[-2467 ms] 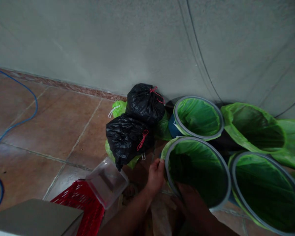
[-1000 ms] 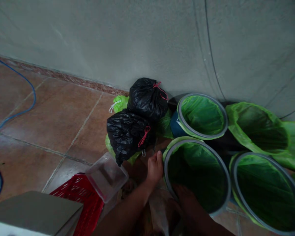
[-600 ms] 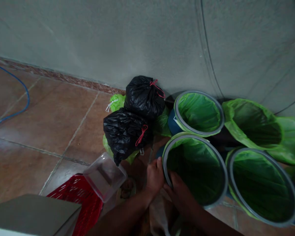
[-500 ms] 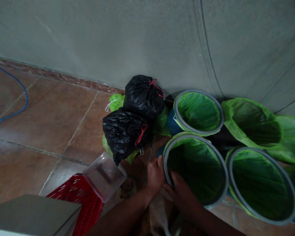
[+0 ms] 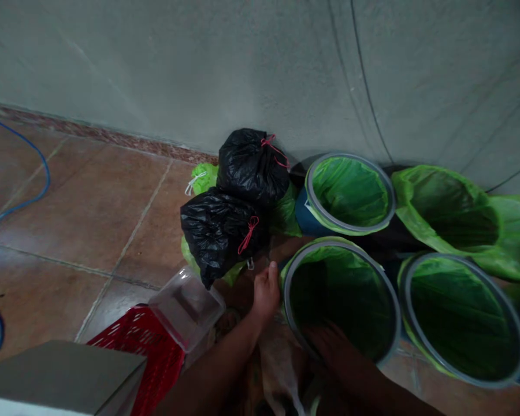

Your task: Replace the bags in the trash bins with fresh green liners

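My left hand [image 5: 265, 292] rests against the outer left side of the nearest round bin [image 5: 393, 323]. Its thumb points up and its fingers curl onto the edge of the green liner [image 5: 294, 260] folded over the grey rim. My right hand [image 5: 329, 346] sits at the bin's near rim, reaching down inside the liner. It is in deep shadow and its fingers do not show. A pale plastic bag [image 5: 281, 370] lies under my forearms.
Two tied black bags [image 5: 253, 167] [image 5: 216, 231] and a tied green bag [image 5: 201, 176] lie by the wall. Further lined bins stand behind [image 5: 349, 193] and to the right [image 5: 459, 318]. A clear tub [image 5: 186, 309], red basket [image 5: 143, 352], grey slab [image 5: 60, 375] and blue cable [image 5: 26, 202] are on the left.
My right hand has slid from the bin's left rim, next to my left hand, to the near rim and deeper inside. My left hand has shifted slightly up the outer side.
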Demonstrator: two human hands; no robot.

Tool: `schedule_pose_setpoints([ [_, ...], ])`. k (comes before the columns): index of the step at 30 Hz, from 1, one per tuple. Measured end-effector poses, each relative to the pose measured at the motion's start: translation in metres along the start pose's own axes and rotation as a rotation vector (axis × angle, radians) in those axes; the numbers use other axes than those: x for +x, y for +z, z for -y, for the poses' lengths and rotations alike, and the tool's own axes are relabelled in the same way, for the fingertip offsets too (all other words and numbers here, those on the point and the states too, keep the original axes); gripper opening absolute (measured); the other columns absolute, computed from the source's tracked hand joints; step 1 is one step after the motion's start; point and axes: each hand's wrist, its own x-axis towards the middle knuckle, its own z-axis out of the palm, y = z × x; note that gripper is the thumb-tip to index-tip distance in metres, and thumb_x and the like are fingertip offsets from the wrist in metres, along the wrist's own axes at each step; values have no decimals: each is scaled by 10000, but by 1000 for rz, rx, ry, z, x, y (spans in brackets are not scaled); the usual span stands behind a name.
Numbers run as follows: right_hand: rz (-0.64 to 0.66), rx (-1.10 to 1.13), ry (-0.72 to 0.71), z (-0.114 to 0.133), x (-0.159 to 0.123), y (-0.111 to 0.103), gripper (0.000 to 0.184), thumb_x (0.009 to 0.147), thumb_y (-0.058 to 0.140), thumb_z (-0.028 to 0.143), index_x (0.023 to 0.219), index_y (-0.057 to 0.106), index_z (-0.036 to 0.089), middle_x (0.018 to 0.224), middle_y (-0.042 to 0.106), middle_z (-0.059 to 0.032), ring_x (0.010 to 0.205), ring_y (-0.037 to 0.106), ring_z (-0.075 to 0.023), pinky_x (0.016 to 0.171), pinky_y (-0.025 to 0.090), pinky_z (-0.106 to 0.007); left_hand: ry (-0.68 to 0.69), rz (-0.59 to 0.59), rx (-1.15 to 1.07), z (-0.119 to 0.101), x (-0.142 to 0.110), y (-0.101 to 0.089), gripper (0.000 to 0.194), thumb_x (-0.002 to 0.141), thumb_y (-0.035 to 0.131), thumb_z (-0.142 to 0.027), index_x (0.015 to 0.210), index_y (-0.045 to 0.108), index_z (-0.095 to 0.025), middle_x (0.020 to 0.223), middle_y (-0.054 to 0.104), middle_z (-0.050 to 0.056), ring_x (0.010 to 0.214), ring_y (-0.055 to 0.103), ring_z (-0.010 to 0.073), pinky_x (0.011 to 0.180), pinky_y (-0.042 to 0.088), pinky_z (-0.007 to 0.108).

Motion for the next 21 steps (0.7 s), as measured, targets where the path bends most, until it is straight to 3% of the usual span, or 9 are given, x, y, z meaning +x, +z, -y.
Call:
schedule_pose_setpoints([
  [4,-90,50,121,19,25,-3,458,868,525,248,1309,494,126,1271,597,-164,1164,548,-297,1020,421,-504,-116,61,-147,-11,-12,-6,535,823,433,-634,556,508,-177,579,510,-14,607,442,123,620,373,254],
  [7,-185,126,200,29,47,-12,461,903,475,290,1338,452,141,1278,586,-153,1174,540,-285,996,453,-467,-147,99,-252,-15,-17,-5,496,796,497,-626,671,601,-157,660,589,4,677,510,140,682,417,260],
  [11,-255,193,240,34,61,-22,470,909,464,322,1340,436,137,1266,587,-150,1162,547,-272,984,467,-437,-139,142,-316,-8,-17,-2,418,799,540,-576,736,568,-164,672,548,-25,634,478,110,627,404,237],
  [17,-258,112,168,14,35,-29,585,883,524,386,1399,370,155,1332,543,-152,1213,509,-274,1026,415,-468,39,-14,-9,6,-11,3,370,915,400,-466,702,503,-182,651,508,-25,620,454,104,610,359,232],
  [21,-162,2,42,-7,13,-24,693,804,625,378,1409,381,145,1357,529,-167,1215,503,-305,1031,386,-516,109,-59,134,10,-5,5,358,942,360,-417,701,493,-188,652,504,-20,619,457,111,617,343,246],
])
